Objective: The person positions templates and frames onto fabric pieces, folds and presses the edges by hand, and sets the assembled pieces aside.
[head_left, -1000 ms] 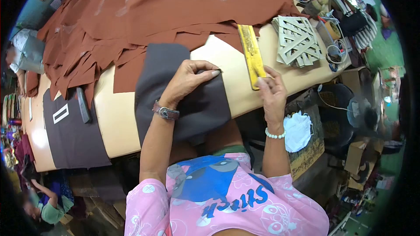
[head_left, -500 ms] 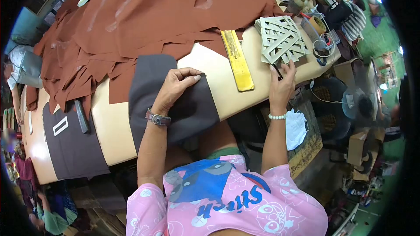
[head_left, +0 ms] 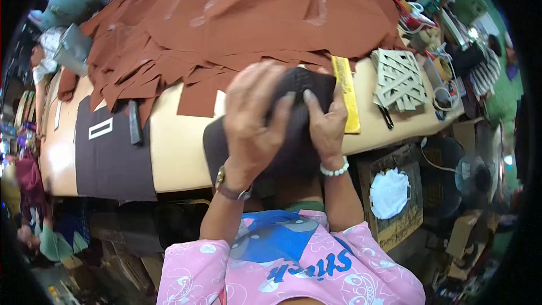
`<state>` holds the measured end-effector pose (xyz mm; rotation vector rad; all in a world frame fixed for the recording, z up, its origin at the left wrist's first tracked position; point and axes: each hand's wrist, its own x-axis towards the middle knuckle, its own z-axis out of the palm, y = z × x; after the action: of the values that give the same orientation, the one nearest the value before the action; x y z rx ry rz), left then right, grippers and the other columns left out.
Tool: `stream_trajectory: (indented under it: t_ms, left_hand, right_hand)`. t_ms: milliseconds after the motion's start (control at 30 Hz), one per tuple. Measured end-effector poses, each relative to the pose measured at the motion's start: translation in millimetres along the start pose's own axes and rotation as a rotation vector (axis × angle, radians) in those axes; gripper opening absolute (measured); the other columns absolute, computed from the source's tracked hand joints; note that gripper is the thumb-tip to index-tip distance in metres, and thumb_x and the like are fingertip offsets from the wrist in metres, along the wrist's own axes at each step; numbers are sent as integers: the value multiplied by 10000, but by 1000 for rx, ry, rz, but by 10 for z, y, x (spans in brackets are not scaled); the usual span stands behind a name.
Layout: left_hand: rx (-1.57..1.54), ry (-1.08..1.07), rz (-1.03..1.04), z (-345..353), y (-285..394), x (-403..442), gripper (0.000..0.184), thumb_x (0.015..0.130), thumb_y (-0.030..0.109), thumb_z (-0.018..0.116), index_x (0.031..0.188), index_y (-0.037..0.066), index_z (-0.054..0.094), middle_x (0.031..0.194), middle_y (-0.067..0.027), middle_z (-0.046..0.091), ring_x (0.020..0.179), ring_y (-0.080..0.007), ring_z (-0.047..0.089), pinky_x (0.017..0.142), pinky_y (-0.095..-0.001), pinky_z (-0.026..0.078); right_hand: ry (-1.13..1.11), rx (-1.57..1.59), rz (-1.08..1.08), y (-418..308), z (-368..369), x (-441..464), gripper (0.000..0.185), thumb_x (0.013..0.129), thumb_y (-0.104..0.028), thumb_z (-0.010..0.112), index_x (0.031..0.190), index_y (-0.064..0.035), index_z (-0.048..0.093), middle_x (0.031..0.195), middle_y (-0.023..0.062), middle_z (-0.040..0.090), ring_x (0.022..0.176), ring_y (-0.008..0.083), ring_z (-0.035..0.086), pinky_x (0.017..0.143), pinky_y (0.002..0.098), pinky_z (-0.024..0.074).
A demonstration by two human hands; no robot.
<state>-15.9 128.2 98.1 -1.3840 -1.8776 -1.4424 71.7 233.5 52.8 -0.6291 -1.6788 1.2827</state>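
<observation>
A dark brown-grey fabric piece (head_left: 302, 135) is bent up off the front edge of the table, between my two hands. My left hand (head_left: 254, 121) is on its left part, thumb against the cloth; its fingers are smeared by motion. On the right side, my right hand (head_left: 327, 124) grips the raised part, with the thumb on the near face and the other fingers partly hidden behind. Just beyond that hand lies a yellow strip (head_left: 346, 99). A black-handled tool (head_left: 386, 117) rests by the stack of pale slatted templates (head_left: 400, 82).
Large brown sheets (head_left: 254, 22) cover the back of the table. To the left, another dark piece (head_left: 113, 158) carries a white rectangular frame (head_left: 100, 129) and a dark metal bar (head_left: 134, 123). A wooden stool (head_left: 403, 229) with a white crumpled item stands at right. Other people are at the far edges.
My right hand has let go of the black-handled tool beside the templates and moved left onto the fabric. The fabric, flat before, is now lifted and bent. The view has shifted.
</observation>
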Motion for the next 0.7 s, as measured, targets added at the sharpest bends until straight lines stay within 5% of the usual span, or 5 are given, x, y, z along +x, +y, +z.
stream_trajectory:
  t_ms: [100,200,433,567,700]
  left_hand:
    - [279,40,-402,-321,-262,-343,402,826,149,660,1183,-4,556,1198,-182,549,1129,-332,498,961,-423,377]
    - [721,-210,-455,-461,-512,-889,416,820,204,666,1161,-10,562,1187,-193,548,1133,-353,484,962,-445,349]
    - [407,-215,-410,-401,-526,-1076,162,824,114,642,917,-15,612,1059,-131,604,991,-276,577,863,-384,416]
    - [-318,-39,-946,-412,-478,-969,183,840,14,610,1010,-15,549,991,-115,609,869,-151,604,739,-259,476]
    - [-357,-16,-1004,-458,-496,-994,459,821,-24,624,1228,-31,412,1008,-148,602,852,-130,607,723,-228,497]
  right_hand:
    - [80,-437,-338,204,8,162,449,842,-42,585,1267,10,449,1082,224,613,988,334,613,838,369,480]
    - [-15,-608,-75,463,-62,129,536,827,-41,587,1316,15,374,1054,256,606,956,404,597,832,427,469]
    - [13,-709,-502,98,161,-74,457,784,-37,644,1212,30,500,1087,185,566,1019,302,558,862,377,458]
    - [-353,40,153,169,408,-492,390,851,-33,599,1216,49,491,854,91,633,717,115,605,610,232,501]
    - [-355,33,183,326,443,-560,342,873,-36,571,1192,63,497,846,92,637,727,97,603,627,215,504]
